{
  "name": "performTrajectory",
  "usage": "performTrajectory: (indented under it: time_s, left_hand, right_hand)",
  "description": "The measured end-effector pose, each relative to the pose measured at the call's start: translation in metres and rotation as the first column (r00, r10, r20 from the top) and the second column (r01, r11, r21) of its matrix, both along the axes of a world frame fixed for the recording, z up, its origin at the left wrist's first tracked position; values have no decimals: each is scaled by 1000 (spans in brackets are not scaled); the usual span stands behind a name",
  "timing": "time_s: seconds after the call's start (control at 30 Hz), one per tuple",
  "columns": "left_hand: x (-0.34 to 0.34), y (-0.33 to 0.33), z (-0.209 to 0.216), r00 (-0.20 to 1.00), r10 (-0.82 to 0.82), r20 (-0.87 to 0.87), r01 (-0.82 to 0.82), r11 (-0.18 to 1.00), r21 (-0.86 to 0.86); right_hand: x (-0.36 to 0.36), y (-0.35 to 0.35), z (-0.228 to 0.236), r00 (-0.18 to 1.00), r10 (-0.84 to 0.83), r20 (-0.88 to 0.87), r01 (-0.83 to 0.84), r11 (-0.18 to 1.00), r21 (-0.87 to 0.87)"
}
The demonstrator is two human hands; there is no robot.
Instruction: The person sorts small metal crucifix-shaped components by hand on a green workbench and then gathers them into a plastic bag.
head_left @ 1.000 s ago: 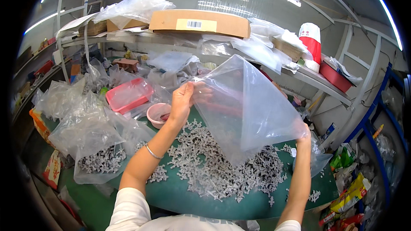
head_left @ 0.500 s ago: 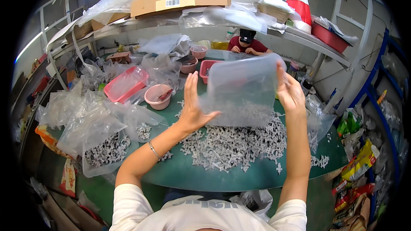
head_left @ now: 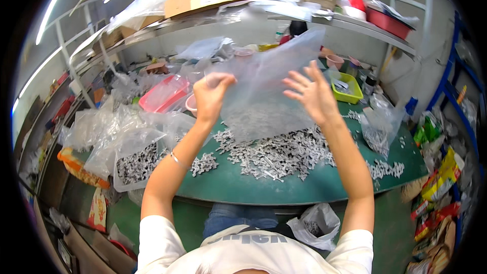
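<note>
A large translucent plastic bag (head_left: 266,91) hangs in front of me above the table. My left hand (head_left: 214,94) pinches its left edge, fingers closed. My right hand (head_left: 315,94) is at the bag's right side with fingers spread; whether it touches the plastic is hard to tell. Below the bag lies a wide heap of small grey metal-looking parts (head_left: 276,158), partly hidden by the bag and seen through it. Smaller clusters of the same parts (head_left: 204,164) lie near my left forearm.
The green table (head_left: 228,193) holds a pink tray (head_left: 165,94), a lime-green basket (head_left: 347,89) and a bag of parts (head_left: 378,129). To the left stands a clear bin of parts (head_left: 137,165). A loaded shelf (head_left: 375,35) spans the back. A co-worker (head_left: 297,29) is mostly hidden behind the bag.
The bag has swung left and tilted. My left hand went from spread fingers to pinching its edge. My right hand has come off the bag's upper right corner and opened. The view has shifted.
</note>
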State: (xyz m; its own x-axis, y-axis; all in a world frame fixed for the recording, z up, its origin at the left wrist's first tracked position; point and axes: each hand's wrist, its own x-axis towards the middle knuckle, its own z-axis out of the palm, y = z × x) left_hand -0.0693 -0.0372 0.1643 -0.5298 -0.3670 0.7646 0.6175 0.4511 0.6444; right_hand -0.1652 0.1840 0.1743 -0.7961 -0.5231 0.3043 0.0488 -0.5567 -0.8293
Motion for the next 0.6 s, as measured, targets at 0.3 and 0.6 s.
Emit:
performTrajectory:
  time_s: [0.3, 0.6]
  left_hand:
    - [69, 58, -46, 989, -101, -108, 64, 950, -307]
    - [100, 41, -68, 984, -177, -33, 150, 908, -391]
  right_hand:
    - [59, -13, -31, 808, -362, -464, 431, 901, 47]
    - [109, -21, -37, 839, -228, -494, 416, 854, 312]
